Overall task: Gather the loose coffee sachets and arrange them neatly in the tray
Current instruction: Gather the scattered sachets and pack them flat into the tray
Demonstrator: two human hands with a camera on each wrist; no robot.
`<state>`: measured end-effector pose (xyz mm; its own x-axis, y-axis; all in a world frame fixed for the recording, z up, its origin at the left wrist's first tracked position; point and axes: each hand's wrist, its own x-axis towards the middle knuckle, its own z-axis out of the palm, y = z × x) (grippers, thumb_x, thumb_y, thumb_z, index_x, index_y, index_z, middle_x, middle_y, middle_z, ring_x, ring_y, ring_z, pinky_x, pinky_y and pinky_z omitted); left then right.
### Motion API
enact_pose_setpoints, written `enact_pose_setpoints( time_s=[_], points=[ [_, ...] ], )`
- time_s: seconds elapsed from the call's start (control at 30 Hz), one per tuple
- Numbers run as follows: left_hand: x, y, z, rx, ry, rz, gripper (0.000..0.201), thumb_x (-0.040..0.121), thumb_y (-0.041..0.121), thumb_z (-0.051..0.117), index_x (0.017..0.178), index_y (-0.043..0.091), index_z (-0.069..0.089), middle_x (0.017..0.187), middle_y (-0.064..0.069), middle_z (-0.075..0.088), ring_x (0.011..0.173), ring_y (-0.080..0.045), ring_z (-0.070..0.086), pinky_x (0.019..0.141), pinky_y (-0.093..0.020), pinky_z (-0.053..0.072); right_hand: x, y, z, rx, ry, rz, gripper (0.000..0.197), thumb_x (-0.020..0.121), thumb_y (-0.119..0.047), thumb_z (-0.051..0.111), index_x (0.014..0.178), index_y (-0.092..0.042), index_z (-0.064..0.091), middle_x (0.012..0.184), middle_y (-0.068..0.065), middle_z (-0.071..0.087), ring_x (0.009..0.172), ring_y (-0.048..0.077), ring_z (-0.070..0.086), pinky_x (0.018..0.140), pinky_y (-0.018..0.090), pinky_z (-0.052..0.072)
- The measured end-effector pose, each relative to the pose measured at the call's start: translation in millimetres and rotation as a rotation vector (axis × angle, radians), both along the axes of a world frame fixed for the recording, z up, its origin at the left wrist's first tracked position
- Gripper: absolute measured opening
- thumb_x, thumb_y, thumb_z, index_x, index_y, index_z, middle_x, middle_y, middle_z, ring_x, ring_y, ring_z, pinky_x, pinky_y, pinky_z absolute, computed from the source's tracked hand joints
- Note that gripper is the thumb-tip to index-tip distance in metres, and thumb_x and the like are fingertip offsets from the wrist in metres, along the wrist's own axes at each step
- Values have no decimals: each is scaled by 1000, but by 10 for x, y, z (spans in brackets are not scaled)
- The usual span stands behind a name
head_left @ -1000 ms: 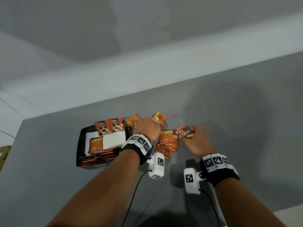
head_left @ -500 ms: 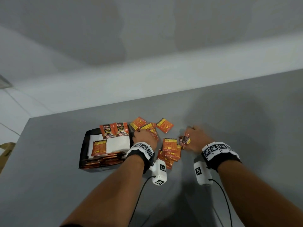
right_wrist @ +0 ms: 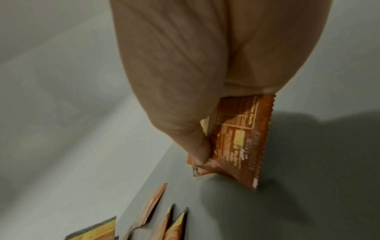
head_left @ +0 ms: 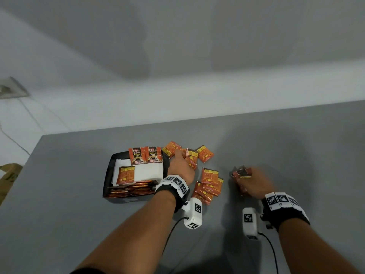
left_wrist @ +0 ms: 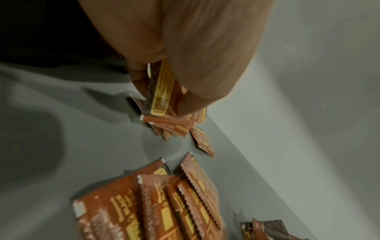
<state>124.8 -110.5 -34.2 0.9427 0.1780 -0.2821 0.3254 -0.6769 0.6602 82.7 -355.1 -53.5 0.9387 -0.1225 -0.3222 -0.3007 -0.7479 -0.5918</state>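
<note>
A black tray [head_left: 108,175] sits left of centre on the grey table, lined with white paper and holding orange coffee sachets [head_left: 136,157] at its back, left and front. My left hand [head_left: 180,169] lies just right of the tray and pinches a sachet [left_wrist: 162,91] over a small loose heap [head_left: 192,158]. Another pile of sachets [head_left: 209,182] lies between my hands. My right hand [head_left: 253,182] grips a bunch of sachets [head_left: 242,173], seen close in the right wrist view as an orange packet [right_wrist: 238,138] under the thumb.
The table's far edge [head_left: 197,119] runs close behind the sachets, with white floor beyond. Its left edge [head_left: 21,169] lies left of the tray. Cables trail from both wrist cameras [head_left: 194,214] toward me. Bare grey tabletop [head_left: 306,155] spreads to the right.
My right hand has drawn right, away from the middle pile, carrying its sachets. My left hand has stayed on the heap beside the tray. The head view has tilted up.
</note>
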Motion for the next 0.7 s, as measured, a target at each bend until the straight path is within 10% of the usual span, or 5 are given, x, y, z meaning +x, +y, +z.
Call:
enact_pose_setpoints(
  time_s=[0.17,0.5,0.7],
  points=[
    [-87,58,77,98,-7,-190,48,89,7,62,134,19,52,123,-7,64,112,-28,63,93,-38,55,-111,62,44,72,54,-113,17,89,-25,66,77,-18,76,73,0,74,75,19,71,74,34,54],
    [-156,548,694,96,-206,-314,27,91,11,57,117,13,63,112,-6,69,100,-24,65,86,-37,54,-72,740,652,265,-168,-73,10,89,-25,73,81,-22,70,78,2,74,76,23,71,73,39,56],
    [-207,1554,993,206,-238,-282,19,88,10,56,103,17,66,100,-2,67,87,-22,62,75,-33,51,73,1573,955,208,-298,191,18,91,-15,67,106,-24,62,91,-11,68,81,8,65,66,17,46]
  ],
)
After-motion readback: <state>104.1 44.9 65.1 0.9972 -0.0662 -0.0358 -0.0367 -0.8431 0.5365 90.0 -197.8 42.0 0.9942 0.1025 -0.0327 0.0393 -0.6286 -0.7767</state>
